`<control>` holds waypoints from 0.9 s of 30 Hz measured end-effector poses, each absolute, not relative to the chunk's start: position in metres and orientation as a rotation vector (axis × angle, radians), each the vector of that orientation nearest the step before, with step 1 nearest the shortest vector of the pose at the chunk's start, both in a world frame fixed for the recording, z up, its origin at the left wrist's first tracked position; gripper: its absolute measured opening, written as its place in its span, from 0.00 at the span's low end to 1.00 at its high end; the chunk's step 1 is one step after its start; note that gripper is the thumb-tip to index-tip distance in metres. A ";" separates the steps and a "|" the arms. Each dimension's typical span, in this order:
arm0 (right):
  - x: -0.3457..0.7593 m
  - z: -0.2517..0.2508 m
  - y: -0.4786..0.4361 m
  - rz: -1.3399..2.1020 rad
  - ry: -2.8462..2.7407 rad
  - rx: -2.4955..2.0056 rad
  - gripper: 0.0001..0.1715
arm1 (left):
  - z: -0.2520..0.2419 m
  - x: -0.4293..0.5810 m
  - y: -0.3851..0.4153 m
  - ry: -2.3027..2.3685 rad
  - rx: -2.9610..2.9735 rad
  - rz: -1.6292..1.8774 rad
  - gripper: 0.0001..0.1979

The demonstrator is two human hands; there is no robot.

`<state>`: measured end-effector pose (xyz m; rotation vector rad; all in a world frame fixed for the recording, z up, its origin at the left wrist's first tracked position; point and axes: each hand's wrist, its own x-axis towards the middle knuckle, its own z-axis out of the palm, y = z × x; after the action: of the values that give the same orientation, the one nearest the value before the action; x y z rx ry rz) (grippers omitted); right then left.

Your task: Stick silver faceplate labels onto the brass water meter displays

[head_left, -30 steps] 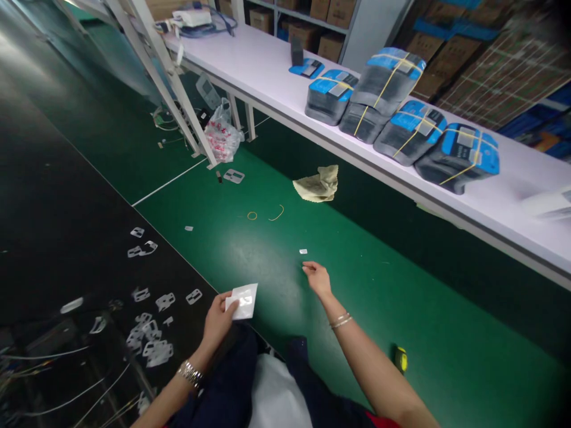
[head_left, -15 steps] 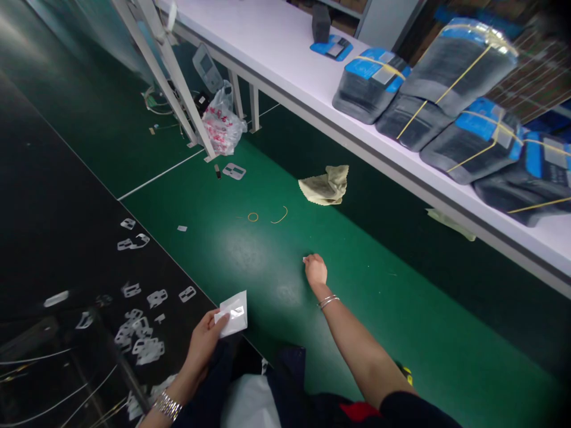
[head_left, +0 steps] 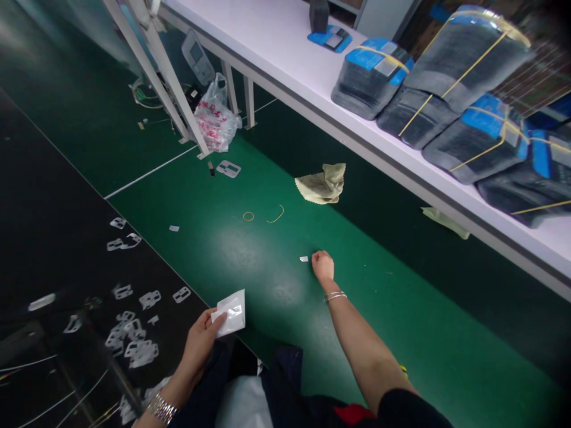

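Lying on the green floor (head_left: 357, 333), a small white piece (head_left: 304, 258) sits just to the left of the right hand (head_left: 323, 266), a narrow strip of bare floor between them. Beyond it are a yellow ring (head_left: 248, 220) and a curved yellow strand (head_left: 282, 213), and farther up a crumpled cream cloth (head_left: 321, 185) lies at the edge of the shadow under the counter (head_left: 267, 53). On the counter, dark bundles with blue tops (head_left: 372, 77), bound with yellow bands, stand in a row along the near side, one resting on top of another. A clear plastic bag (head_left: 217, 122) with red print rests beside the counter's legs, with a white cut-out frame (head_left: 229, 169) flat on the floor near it. To the left, pale cut-outs (head_left: 141, 352) lie scattered and partly heaped on a dark surface. The right arm reaches forward from the lower right, forearm slanting up and leftward, two thin bangles at the wrist; its hand is low with the fingers curled in, and whether they hold anything cannot be told. The left hand (head_left: 201, 337), a metal watch on its wrist, pinches a white packet (head_left: 232, 318) by its left edge, thumb on top, near the person's knees.
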<state>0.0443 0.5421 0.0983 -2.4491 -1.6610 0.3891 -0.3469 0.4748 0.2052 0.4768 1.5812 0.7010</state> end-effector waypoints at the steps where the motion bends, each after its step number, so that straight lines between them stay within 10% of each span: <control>1: 0.050 0.100 0.542 0.404 -1.680 -2.430 0.15 | 0.205 -0.349 0.473 1.586 0.470 0.696 0.07; 27: 0.038 0.103 0.556 0.446 -1.612 -2.385 0.14 | 0.181 -0.341 0.470 1.510 0.478 0.694 0.10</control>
<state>0.0376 0.5557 0.1035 -2.3853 -1.6119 0.4457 -0.3410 0.4702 0.1806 0.4780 1.5102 0.6943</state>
